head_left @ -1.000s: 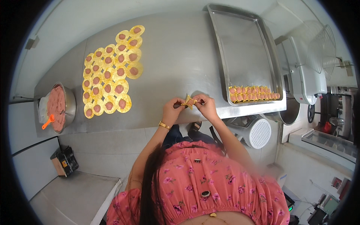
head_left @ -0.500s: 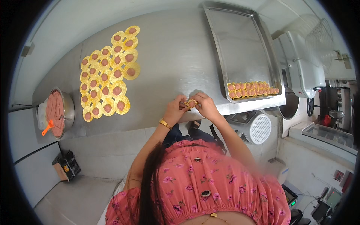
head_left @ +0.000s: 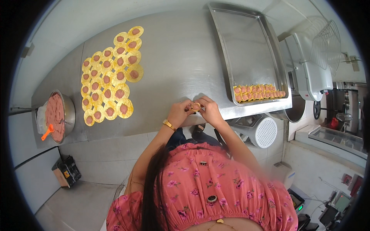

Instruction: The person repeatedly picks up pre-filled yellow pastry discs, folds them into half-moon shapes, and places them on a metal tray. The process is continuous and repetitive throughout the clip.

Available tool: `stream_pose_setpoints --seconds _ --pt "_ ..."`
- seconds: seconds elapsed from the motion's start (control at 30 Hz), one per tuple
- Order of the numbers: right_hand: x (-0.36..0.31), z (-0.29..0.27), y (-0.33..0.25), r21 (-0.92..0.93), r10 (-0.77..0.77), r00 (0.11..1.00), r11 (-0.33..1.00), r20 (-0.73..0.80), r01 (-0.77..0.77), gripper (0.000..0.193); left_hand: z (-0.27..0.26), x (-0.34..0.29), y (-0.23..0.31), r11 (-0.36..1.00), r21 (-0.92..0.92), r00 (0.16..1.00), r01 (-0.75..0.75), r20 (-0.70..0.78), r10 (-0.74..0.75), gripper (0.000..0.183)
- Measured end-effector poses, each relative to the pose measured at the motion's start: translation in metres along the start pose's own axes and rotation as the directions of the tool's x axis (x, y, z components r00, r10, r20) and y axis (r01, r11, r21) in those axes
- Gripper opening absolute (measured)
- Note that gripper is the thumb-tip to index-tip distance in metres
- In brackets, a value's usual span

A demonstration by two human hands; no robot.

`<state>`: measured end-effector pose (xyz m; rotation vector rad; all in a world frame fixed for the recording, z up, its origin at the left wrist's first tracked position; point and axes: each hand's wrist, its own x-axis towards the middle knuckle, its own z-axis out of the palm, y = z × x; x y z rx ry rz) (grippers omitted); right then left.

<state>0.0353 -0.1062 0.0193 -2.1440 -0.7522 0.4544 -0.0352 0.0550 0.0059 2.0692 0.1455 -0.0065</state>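
Near the front edge of the steel table [head_left: 169,57], my left hand [head_left: 180,114] and my right hand [head_left: 210,111] pinch one small dumpling [head_left: 195,107] between them. Its yellow wrapper is gathered up around a pink meat filling. Fingers of both hands cover part of it. To the left, rows of flat round yellow wrappers [head_left: 89,118] lie on the table, each with a ball of pink meat on it. At right, finished dumplings [head_left: 259,92] stand in two rows along the near end of a metal tray [head_left: 227,57].
A steel bowl [head_left: 71,111] of pink ground meat with an orange scoop [head_left: 47,132] stands at the table's left end. A white machine [head_left: 308,69] with a wire guard is beyond the tray. Below the table's right front edge is a white perforated stool [head_left: 266,132].
Fingers of both hands have shifted slightly around the dumpling, and its wrapper's rim now looks rounder and more closely gathered. The wrappers and tray stay in place.
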Motion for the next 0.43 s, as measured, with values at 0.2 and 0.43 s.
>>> stream_pose_setpoints --seconds 0.2,0.43 --pt "-0.0028 -0.0023 0.0011 -0.039 -0.057 0.998 0.998 -0.016 0.056 0.029 -0.0023 -0.0017 -0.0040 1.000 -0.012 1.000 -0.008 0.029 0.008 0.025" --pt "-0.0031 -0.0079 -0.0042 -0.035 -0.151 0.988 0.988 0.025 0.152 0.033 -0.0061 -0.0051 -0.0081 0.998 -0.032 0.998 -0.053 0.033 0.054 0.029"
